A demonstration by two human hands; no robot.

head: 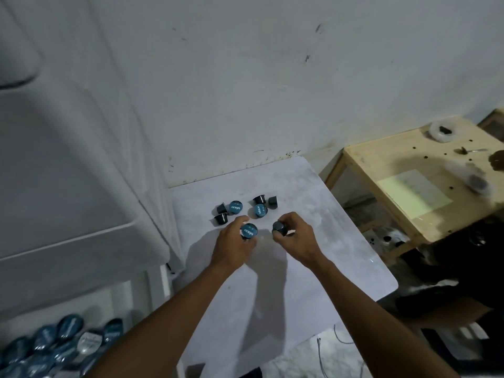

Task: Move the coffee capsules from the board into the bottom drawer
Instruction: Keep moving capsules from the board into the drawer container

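On the pale marbled board (313,241) lie several dark coffee capsules with blue lids, in two small groups: one at the left (228,211) and one at the right (262,204). My left hand (234,246) grips a capsule (248,231) with its blue lid facing up. A dark capsule (280,228) lying on its side is held in my right hand (296,238). Both hands hover just near of the two groups. At the bottom left, the open drawer (120,293) holds many blue-lidded capsules (54,345).
A white plastic drawer unit (68,186) rises on the left, close beside the board. A light wooden table (414,184) with small items stands at the right. Dark objects lie on the floor under it. A white wall runs behind the board.
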